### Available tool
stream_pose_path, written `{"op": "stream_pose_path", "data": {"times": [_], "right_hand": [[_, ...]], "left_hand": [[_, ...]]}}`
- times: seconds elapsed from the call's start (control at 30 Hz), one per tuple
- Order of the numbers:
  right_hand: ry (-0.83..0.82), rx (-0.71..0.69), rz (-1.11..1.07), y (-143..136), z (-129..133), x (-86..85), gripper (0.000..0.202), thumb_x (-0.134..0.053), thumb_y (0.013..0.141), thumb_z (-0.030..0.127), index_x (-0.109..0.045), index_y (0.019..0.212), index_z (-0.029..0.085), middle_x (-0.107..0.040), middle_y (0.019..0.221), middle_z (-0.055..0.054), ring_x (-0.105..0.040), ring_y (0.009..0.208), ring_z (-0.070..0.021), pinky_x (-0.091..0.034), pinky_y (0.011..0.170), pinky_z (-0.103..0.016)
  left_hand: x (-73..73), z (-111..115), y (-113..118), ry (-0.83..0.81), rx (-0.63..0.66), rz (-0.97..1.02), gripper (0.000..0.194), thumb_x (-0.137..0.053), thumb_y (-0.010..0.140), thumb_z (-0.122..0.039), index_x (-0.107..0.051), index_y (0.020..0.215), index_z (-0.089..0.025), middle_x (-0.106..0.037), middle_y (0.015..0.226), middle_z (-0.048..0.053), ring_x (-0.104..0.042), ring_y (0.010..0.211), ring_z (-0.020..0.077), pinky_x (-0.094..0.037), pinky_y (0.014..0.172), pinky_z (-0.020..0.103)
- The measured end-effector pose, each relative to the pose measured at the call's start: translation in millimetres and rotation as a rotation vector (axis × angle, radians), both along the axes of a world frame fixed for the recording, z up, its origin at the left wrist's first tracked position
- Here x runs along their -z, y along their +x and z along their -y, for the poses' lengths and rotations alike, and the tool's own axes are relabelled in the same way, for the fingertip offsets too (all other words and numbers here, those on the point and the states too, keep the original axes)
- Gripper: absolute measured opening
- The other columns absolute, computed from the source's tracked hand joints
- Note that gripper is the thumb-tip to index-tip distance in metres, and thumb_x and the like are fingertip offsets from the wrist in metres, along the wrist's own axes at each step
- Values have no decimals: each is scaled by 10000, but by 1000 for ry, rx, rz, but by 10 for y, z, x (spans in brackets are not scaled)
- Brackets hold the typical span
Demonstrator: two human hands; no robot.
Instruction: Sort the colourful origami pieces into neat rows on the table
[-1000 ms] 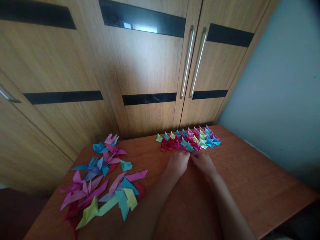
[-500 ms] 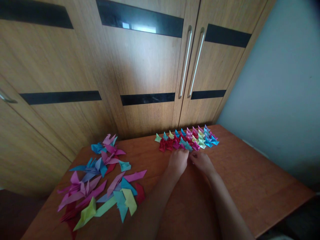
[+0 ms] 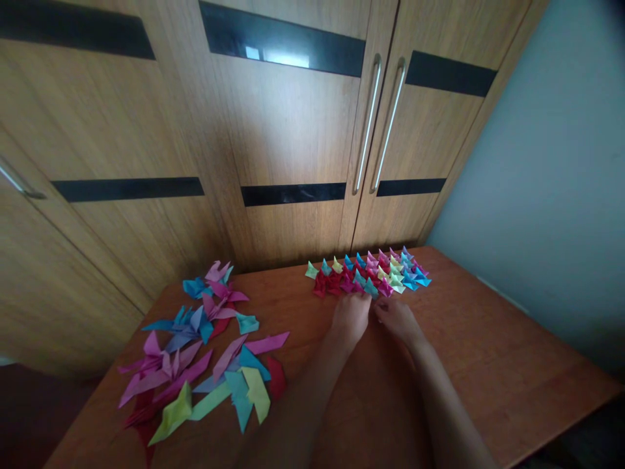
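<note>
Small folded paper origami pieces (image 3: 385, 273) in many colours stand close together in rows at the back of the table. At the front edge of these rows, my left hand (image 3: 352, 316) is closed, knuckles up, its fingertips beside a teal folded paper piece (image 3: 371, 288). Close to its right, my right hand (image 3: 398, 319) has its thumb and fingers pinched together, pointing left toward the left hand. Whatever lies between the fingertips of either hand is hidden or too small to make out.
Larger folded paper pieces lie loosely heaped on the left of the table, among them pink cranes (image 3: 168, 368), a yellow-green piece (image 3: 176, 412) and a red one (image 3: 277, 378). A wooden cupboard (image 3: 293, 143) stands behind the brown table (image 3: 488, 365); a pale wall (image 3: 551, 195) rises at right.
The whole view has shifted slightly, so everything sits a little further right. Both hands stay at the same place by the front row, with no clear change in their grip.
</note>
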State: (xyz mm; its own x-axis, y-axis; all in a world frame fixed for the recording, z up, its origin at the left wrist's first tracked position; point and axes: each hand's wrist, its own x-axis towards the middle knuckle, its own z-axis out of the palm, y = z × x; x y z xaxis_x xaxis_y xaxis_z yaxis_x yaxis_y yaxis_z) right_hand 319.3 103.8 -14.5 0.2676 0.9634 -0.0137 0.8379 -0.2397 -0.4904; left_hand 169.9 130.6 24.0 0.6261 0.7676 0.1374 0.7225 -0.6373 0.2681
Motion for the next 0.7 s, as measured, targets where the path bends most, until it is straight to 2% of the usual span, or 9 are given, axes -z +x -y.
{"op": "stream_pose_path", "data": {"times": [0.23, 0.37, 0.5, 0.6, 0.7], "right_hand": [[-24, -7, 5, 9, -11, -6, 202, -484, 822, 289, -657, 750, 214, -683, 769, -29, -617, 731, -157, -365, 619, -218], [-41, -40, 23, -6, 19, -68, 227, -479, 823, 280, -642, 687, 198, -678, 730, -35, -610, 704, -158, -357, 604, -226], [-112, -210, -62, -124, 117, -189, 281, -466, 814, 250, -592, 573, 181, -649, 602, -26, -589, 603, -138, -346, 555, -219], [-208, -373, -262, -318, 201, -258, 250, -443, 821, 264, -602, 649, 179, -645, 583, -6, -556, 500, -116, -337, 486, -204], [-191, -521, -294, -581, 231, -264, 232, -432, 818, 241, -604, 674, 182, -642, 586, 10, -548, 497, -106, -340, 488, -192]], "left_hand": [[-41, 49, -36, 3, 7, 11, 233, -391, 915, -154, -610, 983, -193, -671, 951, 90, -635, 900, 207, -490, 782, 308], [-128, 151, -238, 5, 10, 11, 223, -417, 908, -183, -582, 1054, -213, -665, 984, 77, -625, 918, 205, -486, 778, 302], [-210, 296, -720, -14, -16, -13, 196, -437, 898, -210, -604, 1000, -225, -669, 971, 53, -635, 884, 194, -483, 768, 292], [-251, 365, -1250, -16, -90, -27, 221, -440, 893, -209, -601, 1041, -233, -663, 1012, 57, -629, 914, 202, -478, 782, 300], [-264, 347, -1823, -8, -218, -21, 223, -467, 881, -224, -597, 1061, -245, -657, 1055, 44, -617, 960, 200, -462, 837, 296]]}}
